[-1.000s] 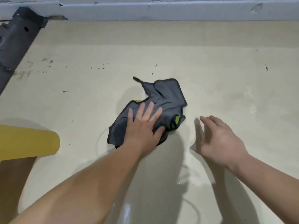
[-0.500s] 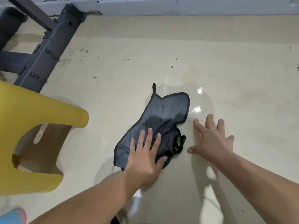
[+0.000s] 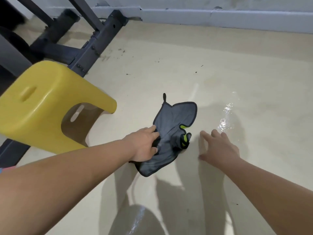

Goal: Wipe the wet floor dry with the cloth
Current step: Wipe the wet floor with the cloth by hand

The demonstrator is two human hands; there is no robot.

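Note:
A grey cloth (image 3: pixel 174 122) with dark trim and lime-green patches lies crumpled on the beige floor (image 3: pixel 220 78) in the middle of the view. My left hand (image 3: pixel 144 145) grips the cloth's left edge, fingers curled into the fabric. To the right of the cloth, my right hand (image 3: pixel 218 148) rests with spread fingers on the floor and holds nothing. A shiny wet patch (image 3: pixel 227 119) glistens just beyond my right hand. More wet sheen (image 3: pixel 137 219) shows near the bottom edge.
A yellow plastic stool (image 3: pixel 44 106) stands at the left, close to my left forearm. Behind it runs a dark metal frame (image 3: pixel 94 44) toward the grey wall base (image 3: pixel 220 17). Small dark specks dot the floor beyond the cloth.
My left hand went from pressing flat on the cloth to gripping its left edge. The view swung so the stool and frame came further in. My right hand stayed beside the cloth.

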